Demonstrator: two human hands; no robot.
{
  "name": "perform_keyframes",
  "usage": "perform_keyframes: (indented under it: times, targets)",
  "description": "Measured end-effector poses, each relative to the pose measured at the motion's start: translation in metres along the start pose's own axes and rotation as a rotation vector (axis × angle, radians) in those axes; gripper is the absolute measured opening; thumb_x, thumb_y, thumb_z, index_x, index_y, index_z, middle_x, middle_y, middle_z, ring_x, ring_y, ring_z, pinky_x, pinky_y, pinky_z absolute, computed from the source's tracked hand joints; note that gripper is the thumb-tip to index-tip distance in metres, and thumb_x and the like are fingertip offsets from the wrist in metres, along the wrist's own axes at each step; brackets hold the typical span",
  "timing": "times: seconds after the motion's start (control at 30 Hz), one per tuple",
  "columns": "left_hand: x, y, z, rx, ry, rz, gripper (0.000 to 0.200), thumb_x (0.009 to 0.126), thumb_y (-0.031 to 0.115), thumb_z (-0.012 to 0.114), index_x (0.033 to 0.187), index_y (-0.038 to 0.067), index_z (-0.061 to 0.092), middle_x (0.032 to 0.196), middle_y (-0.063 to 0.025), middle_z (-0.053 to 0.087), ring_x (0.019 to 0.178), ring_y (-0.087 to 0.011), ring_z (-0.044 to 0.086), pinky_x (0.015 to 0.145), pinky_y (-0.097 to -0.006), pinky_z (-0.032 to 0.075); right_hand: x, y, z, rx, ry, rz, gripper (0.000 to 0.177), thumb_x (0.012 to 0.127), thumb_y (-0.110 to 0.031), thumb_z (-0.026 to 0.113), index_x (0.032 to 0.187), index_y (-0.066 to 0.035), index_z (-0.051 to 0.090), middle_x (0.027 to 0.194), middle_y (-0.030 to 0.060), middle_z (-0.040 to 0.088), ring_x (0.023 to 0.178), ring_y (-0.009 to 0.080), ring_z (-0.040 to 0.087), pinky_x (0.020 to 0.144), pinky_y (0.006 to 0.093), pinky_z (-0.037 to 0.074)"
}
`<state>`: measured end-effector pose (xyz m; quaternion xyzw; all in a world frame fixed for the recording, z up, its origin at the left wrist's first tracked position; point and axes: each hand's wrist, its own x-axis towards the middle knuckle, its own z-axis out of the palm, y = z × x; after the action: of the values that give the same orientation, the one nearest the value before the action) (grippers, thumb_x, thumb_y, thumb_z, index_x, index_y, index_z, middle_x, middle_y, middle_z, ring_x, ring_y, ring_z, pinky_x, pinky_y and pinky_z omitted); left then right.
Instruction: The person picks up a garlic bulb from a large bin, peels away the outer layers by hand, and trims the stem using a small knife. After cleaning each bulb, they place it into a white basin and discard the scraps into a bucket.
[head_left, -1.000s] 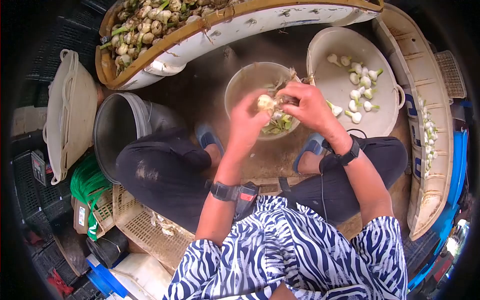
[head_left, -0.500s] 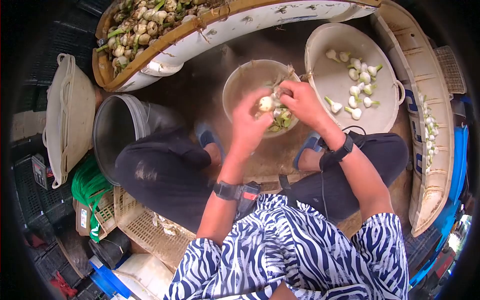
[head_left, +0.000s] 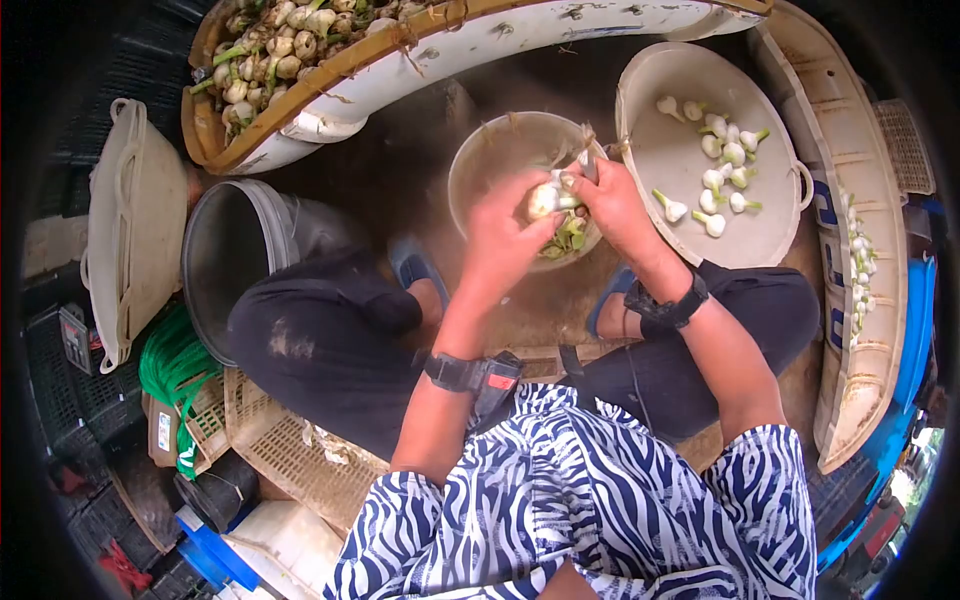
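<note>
Above the pale bucket (head_left: 472, 162), the left hand (head_left: 505, 220) curls snugly round a garlic bulb (head_left: 543, 202), while the right hand (head_left: 612, 198), nearly closed beside the stem (head_left: 569, 202), grips what looks, through the blur, like a small blade (head_left: 588, 167).

A short-sleeved shirt (head_left: 570, 480) bears navy and white zebra stripes; the dark trousers (head_left: 325, 355) have a pale smudge (head_left: 292, 340) on the left knee, and the slippers (head_left: 408, 265) are blue. A black strap (head_left: 450, 373) carrying a red-marked box (head_left: 496, 384) circles the left forearm (head_left: 438, 425), a black band (head_left: 684, 302) the right wrist.
</note>
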<state>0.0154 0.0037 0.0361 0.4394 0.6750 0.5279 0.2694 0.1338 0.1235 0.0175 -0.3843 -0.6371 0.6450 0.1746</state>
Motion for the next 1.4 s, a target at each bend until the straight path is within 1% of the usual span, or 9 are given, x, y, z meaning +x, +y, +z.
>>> perform_keyframes:
  times: [0.3, 0.37, 0.63, 0.7, 0.77, 0.83, 1.13, 1.27, 1.4]
  targets:
    - [-0.001, -0.012, 0.007, -0.5, 0.142, -0.113, 0.038, 0.077, 0.003, 0.065, 0.114, -0.003, 0.058, 0.105, -0.0085, 0.064, 0.098, -0.0173, 0.06, 0.086, -0.0285, 0.047, 0.009, 0.012, -0.002, 0.064, -0.074, -0.16, 0.015, 0.087, -0.015, 0.058, 0.095, -0.002, 0.058, 0.087, -0.0001, 0.06, 0.077, 0.0073, 0.055, 0.069, 0.0253, 0.045]
    - [0.0, -0.004, -0.003, -0.782, -0.079, -0.535, 0.034, 0.084, 0.01, 0.059, 0.115, -0.004, 0.058, 0.102, -0.0072, 0.063, 0.09, -0.0145, 0.06, 0.079, -0.0278, 0.048, 0.004, 0.0, 0.001, 0.046, -0.134, -0.216, 0.015, 0.087, -0.015, 0.059, 0.094, -0.002, 0.058, 0.085, -0.0004, 0.06, 0.077, 0.0074, 0.054, 0.07, 0.0251, 0.045]
    - [0.0, 0.004, -0.019, -0.531, -0.175, -0.404, 0.033, 0.085, 0.015, 0.059, 0.111, -0.006, 0.059, 0.091, -0.0064, 0.064, 0.075, -0.0123, 0.059, 0.064, -0.0256, 0.047, 0.013, -0.005, -0.013, 0.393, 0.075, -0.032, 0.009, 0.089, -0.011, 0.056, 0.092, -0.003, 0.058, 0.076, -0.0028, 0.057, 0.066, 0.0059, 0.052, 0.06, 0.0223, 0.044]
    - [-0.003, 0.006, -0.019, -0.649, -0.138, -0.356, 0.033, 0.084, 0.015, 0.06, 0.109, -0.007, 0.06, 0.088, -0.0078, 0.064, 0.073, -0.0133, 0.059, 0.063, -0.0262, 0.047, 0.023, -0.008, -0.027, 0.282, 0.137, -0.032, 0.012, 0.087, -0.009, 0.055, 0.094, -0.001, 0.058, 0.076, 0.0008, 0.059, 0.061, 0.0103, 0.053, 0.057, 0.0259, 0.046]
    - [-0.005, 0.001, -0.019, -1.021, -0.064, -0.224, 0.037, 0.085, 0.006, 0.056, 0.119, -0.007, 0.052, 0.106, -0.0111, 0.061, 0.09, -0.0173, 0.062, 0.076, -0.0289, 0.053, 0.033, 0.003, -0.032, -0.497, 0.196, -0.163, 0.018, 0.082, -0.012, 0.057, 0.093, 0.002, 0.058, 0.08, 0.0136, 0.065, 0.065, 0.0228, 0.06, 0.062, 0.0368, 0.049]
    - [0.0, -0.002, -0.023, -1.099, -0.088, -0.136, 0.036, 0.083, 0.0, 0.056, 0.118, -0.008, 0.051, 0.111, -0.0134, 0.06, 0.097, -0.0197, 0.062, 0.084, -0.0329, 0.053, 0.024, 0.011, -0.026, -0.668, 0.059, -0.266, 0.034, 0.075, -0.009, 0.058, 0.106, 0.003, 0.058, 0.096, 0.0272, 0.062, 0.096, 0.0418, 0.059, 0.083, 0.0452, 0.047]
    - [0.0, -0.003, -0.024, -0.642, 0.207, -0.199, 0.032, 0.079, -0.001, 0.063, 0.11, -0.005, 0.057, 0.103, -0.0089, 0.063, 0.092, -0.0165, 0.062, 0.08, -0.0292, 0.051, -0.005, -0.076, 0.022, -0.283, -0.291, 0.019, 0.029, 0.082, -0.024, 0.063, 0.074, 0.003, 0.06, 0.063, -0.0018, 0.054, 0.057, 0.0071, 0.046, 0.05, 0.0271, 0.039]
    - [-0.004, -0.001, -0.032, -0.9, 0.217, -0.223, 0.029, 0.08, 0.0, 0.062, 0.109, -0.003, 0.058, 0.104, -0.0095, 0.064, 0.093, -0.0169, 0.061, 0.083, -0.0292, 0.05, 0.0, -0.061, 0.025, 0.095, -0.305, 0.126, 0.028, 0.083, -0.023, 0.061, 0.071, 0.002, 0.059, 0.064, -0.0053, 0.053, 0.059, 0.0043, 0.044, 0.05, 0.0251, 0.037]
    - [-0.002, -0.006, -0.04, -1.382, 0.151, -0.139, 0.028, 0.088, 0.011, 0.06, 0.113, -0.001, 0.057, 0.108, -0.0108, 0.062, 0.097, -0.0185, 0.06, 0.088, -0.0326, 0.049, 0.011, -0.035, 0.013, -0.447, -0.075, -0.151, 0.025, 0.081, -0.02, 0.059, 0.073, 0.004, 0.059, 0.06, 0.0053, 0.054, 0.057, 0.0101, 0.048, 0.052, 0.0314, 0.04]
